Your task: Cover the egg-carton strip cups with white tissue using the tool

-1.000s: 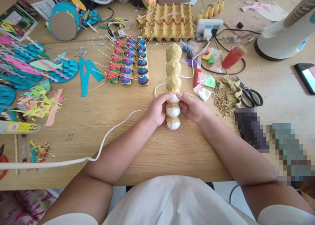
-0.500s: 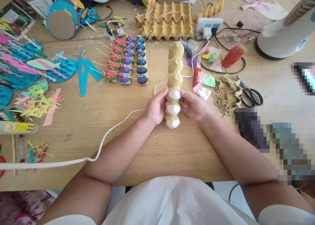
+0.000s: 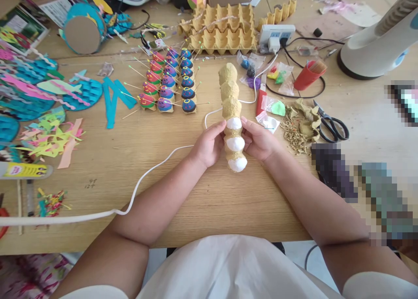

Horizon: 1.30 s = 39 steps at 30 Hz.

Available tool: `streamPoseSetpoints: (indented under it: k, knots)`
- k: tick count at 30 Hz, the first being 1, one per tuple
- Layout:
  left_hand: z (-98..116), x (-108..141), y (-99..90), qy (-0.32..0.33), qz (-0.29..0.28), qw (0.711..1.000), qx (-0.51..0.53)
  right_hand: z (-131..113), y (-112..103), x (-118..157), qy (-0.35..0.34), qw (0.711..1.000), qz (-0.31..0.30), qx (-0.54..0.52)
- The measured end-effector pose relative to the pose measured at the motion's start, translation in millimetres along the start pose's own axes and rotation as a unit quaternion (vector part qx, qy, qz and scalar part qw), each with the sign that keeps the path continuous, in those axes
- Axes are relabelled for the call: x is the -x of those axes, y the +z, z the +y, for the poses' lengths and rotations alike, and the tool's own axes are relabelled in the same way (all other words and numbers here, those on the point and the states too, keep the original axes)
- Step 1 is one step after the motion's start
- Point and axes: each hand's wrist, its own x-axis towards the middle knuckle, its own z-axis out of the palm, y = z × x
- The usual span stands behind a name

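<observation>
Being worn nearest the camera, a white top (image 3: 225,268) is being met by the near edge of the wooden table (image 3: 209,212). Toward the left, a small pile of coloured bits (image 3: 52,203) is being kept near a tube with a yellow label (image 3: 26,170); on the right, two things are being hidden by pixelation.

Farther in, the bumpy carton strip (image 3: 231,105) is being held up between both hands over the middle of the table, its length being pointed away from the body. One long side is being gripped by the left hand (image 3: 209,145), the other by the right hand (image 3: 259,140), the fingers being partly hidden. Three nearer bumps are being topped with white; three farther ones are being left plain tan.

To the left of the hands, paper cuttings (image 3: 52,135) are being heaped loosely. To the right, dark-handled scissors (image 3: 331,127) are being laid just beside torn carton scraps (image 3: 307,118), with a packet of green material (image 3: 277,107) being placed near them.

Beyond, three rows of painted bumps (image 3: 166,81) are being lined up, pins being stuck in them. Sticks are being contained by a red holder (image 3: 307,77). Farther still, plugs are being held by a white power strip (image 3: 277,31), and egg trays (image 3: 225,28) are being set beside it.
</observation>
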Motion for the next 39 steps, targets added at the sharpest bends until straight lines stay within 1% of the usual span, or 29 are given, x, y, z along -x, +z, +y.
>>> streamPoseSetpoints:
  k: [3,6,10,13,17,18,21,23,28,33,39]
  knots:
    - [-2.2,-1.2,-3.4,0.014,-0.001,1.000,-0.013,0.6,1.0,-0.5,-0.003,1.000,0.009,-0.008]
    - [-3.6,-1.8,-4.3,0.023,-0.006,1.000,-0.007,1.8,1.9,0.1,-0.005,1.000,0.001,-0.015]
    - [-3.9,-2.7,-1.9,0.054,0.000,0.999,-0.003,3.5,2.7,0.5,-0.038,0.999,-0.005,-0.007]
    - [-4.2,-3.5,-1.1,0.069,-0.001,0.997,-0.023,3.6,3.1,-0.1,-0.065,0.998,0.002,0.001]
    - [-5.0,-3.8,-3.1,0.110,-0.019,0.992,-0.066,2.4,3.5,-0.3,-0.081,0.997,0.016,0.011]
    - [-5.2,-3.7,-3.6,0.123,-0.013,0.989,-0.079,2.2,3.6,-0.1,-0.084,0.996,0.018,0.017]
    - [-5.1,-3.0,-4.1,0.166,0.029,0.978,-0.121,1.8,3.6,0.5,-0.089,0.995,0.022,0.047]
    - [-4.7,-2.5,-3.8,0.184,0.048,0.972,-0.140,1.7,3.1,0.4,-0.093,0.993,0.025,0.069]
    - [-4.5,-2.1,-3.5,0.191,0.054,0.969,-0.147,1.2,2.1,-0.8,-0.117,0.987,0.025,0.110]
    - [-6.0,-2.9,-4.9,0.193,0.061,0.968,-0.146,0.6,1.9,-1.4,-0.125,0.981,0.041,0.144]
    - [-6.2,-3.8,-6.5,0.187,0.059,0.967,-0.160,0.4,-0.7,-2.4,-0.129,0.977,0.038,0.167]
